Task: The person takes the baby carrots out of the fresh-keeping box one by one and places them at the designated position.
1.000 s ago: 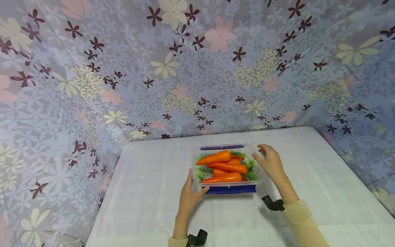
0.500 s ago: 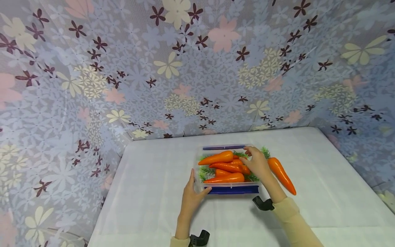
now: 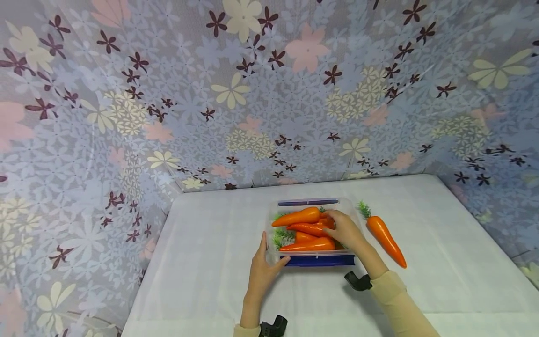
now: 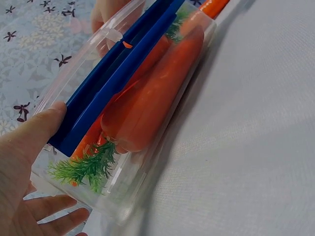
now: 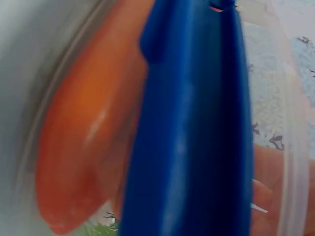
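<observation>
A clear plastic box [image 3: 275, 255] with blue latches [image 3: 317, 260] holds several orange carrots [image 3: 309, 245] with green leafy tops. My left hand [image 3: 260, 271] lies at its front left corner, index finger straight along the side; in the left wrist view the thumb [image 4: 44, 123] touches the latch end and the other fingers spread lower down. My right hand [image 3: 345, 230] reaches inside over the thick end of the middle carrot [image 3: 304, 228], thumb on the near side, fingers beyond. Whether it grips the carrot is hidden. One leafy-topped carrot [image 3: 386, 241] lies on the table right of the box.
White cloth covers the table [image 3: 210, 262]. Behind it hangs a flower-patterned curtain [image 3: 261, 93], which also runs along the left and right sides. A black wrist mount [image 3: 358, 282] is on the right arm, and another mount [image 3: 274, 326] on the left.
My right hand has moved from the box's right edge leftward into it, over the carrots. The carrot on the table, earlier hidden behind that arm, now shows. My left hand stays at the corner.
</observation>
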`<state>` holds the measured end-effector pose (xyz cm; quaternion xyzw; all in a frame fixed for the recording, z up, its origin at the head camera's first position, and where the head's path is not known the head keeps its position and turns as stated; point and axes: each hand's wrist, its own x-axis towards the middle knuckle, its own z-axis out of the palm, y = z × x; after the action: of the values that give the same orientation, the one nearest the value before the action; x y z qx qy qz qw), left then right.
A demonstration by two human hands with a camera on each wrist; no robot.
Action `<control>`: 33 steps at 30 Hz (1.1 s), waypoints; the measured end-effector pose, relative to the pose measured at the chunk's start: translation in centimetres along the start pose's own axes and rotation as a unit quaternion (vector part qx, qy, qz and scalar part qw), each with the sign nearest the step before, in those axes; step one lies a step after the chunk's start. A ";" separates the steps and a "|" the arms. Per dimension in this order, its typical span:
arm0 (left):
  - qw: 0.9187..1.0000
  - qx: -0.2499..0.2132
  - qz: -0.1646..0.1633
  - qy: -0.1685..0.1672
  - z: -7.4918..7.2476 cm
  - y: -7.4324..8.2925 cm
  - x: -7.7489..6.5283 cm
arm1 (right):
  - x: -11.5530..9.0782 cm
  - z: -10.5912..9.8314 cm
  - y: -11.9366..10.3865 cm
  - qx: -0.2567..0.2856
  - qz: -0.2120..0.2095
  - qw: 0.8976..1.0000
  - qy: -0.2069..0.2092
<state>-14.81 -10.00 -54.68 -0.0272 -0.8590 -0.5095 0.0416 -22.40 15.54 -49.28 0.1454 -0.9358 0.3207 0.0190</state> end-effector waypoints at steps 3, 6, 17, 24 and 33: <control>1.000 0.000 -0.002 0.001 0.0 0.0 0.0 | 0.1 0.3 0.3 0.003 -0.004 1.000 -0.018; 1.000 0.002 -0.001 -0.001 0.1 0.0 0.0 | 0.2 0.4 0.5 -0.002 -0.001 1.000 -0.027; 1.000 0.000 -0.004 -0.001 0.1 0.0 0.0 | 1.1 0.7 0.6 -0.032 -0.001 0.999 -0.040; 1.000 -0.003 -0.010 -0.001 0.1 0.1 0.1 | 1.7 1.2 0.6 -0.103 -0.022 0.994 -0.042; 1.000 -0.007 -0.007 -0.002 0.3 -0.1 0.1 | 1.3 1.3 1.0 -0.077 -0.029 0.996 -0.023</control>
<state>-14.97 -9.83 -54.90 -0.0221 -0.8559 -0.5154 0.0357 -23.89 15.15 -50.72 0.1781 -0.9532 0.2437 0.0180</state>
